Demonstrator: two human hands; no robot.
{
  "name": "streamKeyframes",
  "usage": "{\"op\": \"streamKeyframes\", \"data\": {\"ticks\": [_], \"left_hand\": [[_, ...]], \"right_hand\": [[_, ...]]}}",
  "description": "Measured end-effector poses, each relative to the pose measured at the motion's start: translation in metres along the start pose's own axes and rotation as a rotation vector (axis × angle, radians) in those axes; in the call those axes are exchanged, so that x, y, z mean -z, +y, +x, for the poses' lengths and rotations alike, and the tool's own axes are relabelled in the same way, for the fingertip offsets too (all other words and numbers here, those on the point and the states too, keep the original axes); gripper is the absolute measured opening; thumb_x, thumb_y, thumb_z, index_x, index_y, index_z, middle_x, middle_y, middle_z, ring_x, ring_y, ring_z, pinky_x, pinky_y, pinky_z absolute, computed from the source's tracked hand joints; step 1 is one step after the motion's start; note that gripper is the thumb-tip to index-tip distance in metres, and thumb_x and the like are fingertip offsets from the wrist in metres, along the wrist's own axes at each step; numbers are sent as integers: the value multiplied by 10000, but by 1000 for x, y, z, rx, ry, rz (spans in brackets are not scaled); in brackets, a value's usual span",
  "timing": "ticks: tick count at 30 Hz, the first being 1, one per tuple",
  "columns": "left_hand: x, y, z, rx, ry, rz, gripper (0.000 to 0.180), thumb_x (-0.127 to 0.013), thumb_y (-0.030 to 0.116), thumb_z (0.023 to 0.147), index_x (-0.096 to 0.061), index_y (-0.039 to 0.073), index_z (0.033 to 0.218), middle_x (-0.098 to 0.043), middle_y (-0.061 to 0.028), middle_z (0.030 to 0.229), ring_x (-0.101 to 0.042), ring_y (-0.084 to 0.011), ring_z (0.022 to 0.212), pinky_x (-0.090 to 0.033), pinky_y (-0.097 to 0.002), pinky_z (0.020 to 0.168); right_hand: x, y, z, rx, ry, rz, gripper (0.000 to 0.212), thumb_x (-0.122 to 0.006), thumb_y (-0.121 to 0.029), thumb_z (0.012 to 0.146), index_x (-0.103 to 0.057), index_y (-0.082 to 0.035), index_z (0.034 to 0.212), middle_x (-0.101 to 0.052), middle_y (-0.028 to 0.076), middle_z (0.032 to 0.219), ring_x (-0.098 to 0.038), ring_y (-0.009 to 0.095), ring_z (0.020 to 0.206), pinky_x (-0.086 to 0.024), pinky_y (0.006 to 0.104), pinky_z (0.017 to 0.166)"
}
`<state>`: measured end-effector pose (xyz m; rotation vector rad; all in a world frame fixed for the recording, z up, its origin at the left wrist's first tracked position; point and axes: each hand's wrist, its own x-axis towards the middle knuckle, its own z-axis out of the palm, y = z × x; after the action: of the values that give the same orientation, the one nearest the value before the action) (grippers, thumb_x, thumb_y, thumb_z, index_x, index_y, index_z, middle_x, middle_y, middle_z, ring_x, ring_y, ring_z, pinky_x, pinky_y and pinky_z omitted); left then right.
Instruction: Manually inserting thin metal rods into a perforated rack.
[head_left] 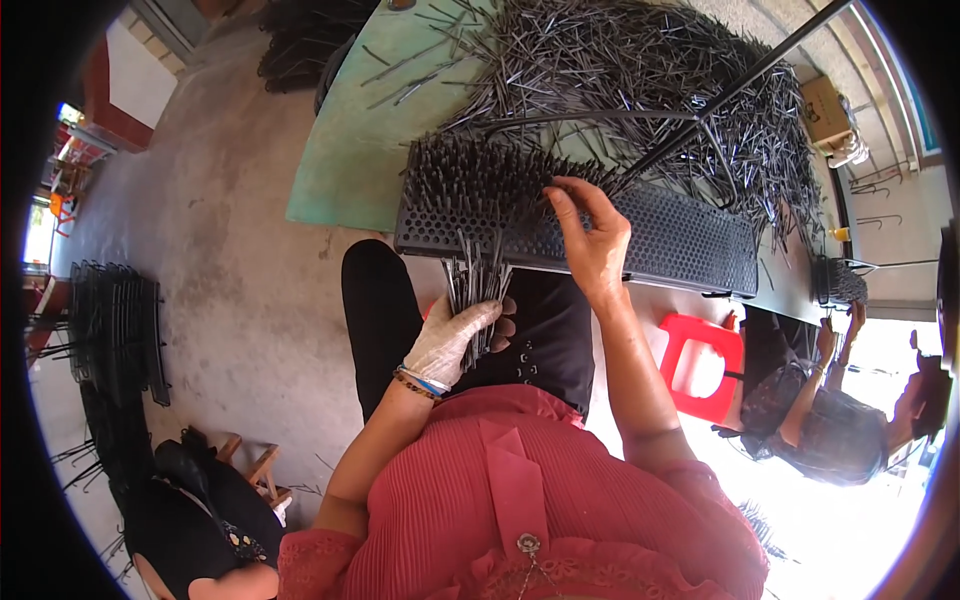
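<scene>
A bundle of thin dark rods (470, 265) stands up out of my left hand (455, 338), which wears a thin whitish glove and is closed round their lower part. The rods' upper ends are right by the front edge of a long black perforated rack (690, 235). In the rack's left part, many short dark rods (460, 180) stand upright in the holes. My bare right hand (592, 232) is over the rack's middle, thumb and forefinger pinched together beside the last upright rods. Whatever is between those fingertips blends into the dark rods behind.
A big heap of loose dark rods (640, 70) covers the green table (345, 170) behind the rack. A black metal bar (760, 70) slants across it. Right of me are a red stool (703, 370) and another person (815, 420); at lower left, someone else (200, 510).
</scene>
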<state>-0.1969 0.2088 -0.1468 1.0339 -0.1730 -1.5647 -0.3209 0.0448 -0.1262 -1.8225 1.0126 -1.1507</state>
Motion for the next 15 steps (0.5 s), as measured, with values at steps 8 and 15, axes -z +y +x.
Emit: {"op": "streamKeyframes", "data": {"ticks": [8, 15], "left_hand": [[10, 0, 4, 23, -111, 74, 266, -659, 134, 893, -580, 7, 1114, -677, -112, 954, -628, -149, 692, -535, -288, 590], [9, 4, 1, 45, -124, 144, 307, -676, 90, 879, -556, 9, 1150, -682, -101, 950, -624, -130, 680, -530, -270, 579]], "right_hand": [[-2, -1, -3, 288, -64, -268, 204, -716, -38, 824, -694, -13, 1025, -694, 120, 942, -679, 233, 839, -533, 322, 763], [0, -3, -2, 549, -166, -353, 199, -702, -15, 808, -700, -19, 1007, -661, 120, 964, -646, 281, 863, -528, 342, 754]]}}
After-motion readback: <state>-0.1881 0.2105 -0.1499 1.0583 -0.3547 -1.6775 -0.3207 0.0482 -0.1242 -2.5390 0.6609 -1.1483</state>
